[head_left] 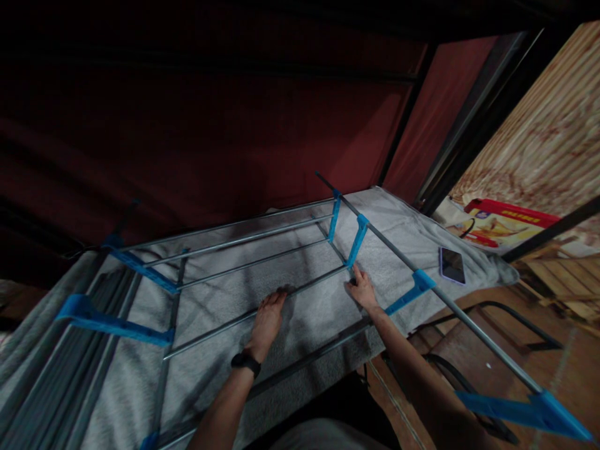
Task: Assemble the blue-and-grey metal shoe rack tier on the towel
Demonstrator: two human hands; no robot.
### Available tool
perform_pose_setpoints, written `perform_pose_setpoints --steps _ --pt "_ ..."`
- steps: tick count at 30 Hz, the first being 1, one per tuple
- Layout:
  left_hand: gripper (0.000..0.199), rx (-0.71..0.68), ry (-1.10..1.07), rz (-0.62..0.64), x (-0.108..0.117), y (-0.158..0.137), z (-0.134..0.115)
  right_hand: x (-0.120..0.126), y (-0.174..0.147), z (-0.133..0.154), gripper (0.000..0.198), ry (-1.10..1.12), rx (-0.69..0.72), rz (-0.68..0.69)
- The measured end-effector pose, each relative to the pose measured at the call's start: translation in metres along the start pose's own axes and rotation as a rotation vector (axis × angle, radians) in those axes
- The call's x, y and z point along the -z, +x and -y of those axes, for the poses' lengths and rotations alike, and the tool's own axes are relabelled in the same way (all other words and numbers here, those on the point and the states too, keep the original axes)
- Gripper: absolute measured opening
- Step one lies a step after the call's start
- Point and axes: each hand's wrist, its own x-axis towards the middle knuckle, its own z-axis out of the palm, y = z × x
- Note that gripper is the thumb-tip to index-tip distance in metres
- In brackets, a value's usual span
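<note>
A rack frame of grey metal tubes with blue plastic brackets lies across the cloth-covered surface. My left hand (267,322), with a dark band on its wrist, has its fingers curled over a long metal tube (210,332) in the frame's middle. To the right, my right hand (362,290) is closed around the frame's crossbar, just below a blue bracket (357,240). Its forefinger reaches the bracket's lower end, where the long tube meets the crossbar. The palm hides part of this crossbar. More blue brackets (115,325) join the tubes at the left end.
Loose grey tubes (60,369) lie bundled at the left on the grey cloth (403,231). A phone (452,265) rests near the right edge, with a red and yellow box (510,222) beyond. A chair (482,344) stands at lower right, under a projecting tube.
</note>
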Motion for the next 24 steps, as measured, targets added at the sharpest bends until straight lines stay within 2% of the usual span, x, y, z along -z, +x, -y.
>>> perform_pose_setpoints --steps 20,24 --pt "0.065 -0.073 -0.053 0.054 0.0019 0.01 0.0051 0.0051 -0.0031 0.0056 0.072 -0.035 -0.001 0.019" --pt "0.061 -0.026 -0.005 0.034 0.0036 0.0041 -0.0026 0.004 -0.0059 0.0034 0.073 -0.073 0.002 0.038"
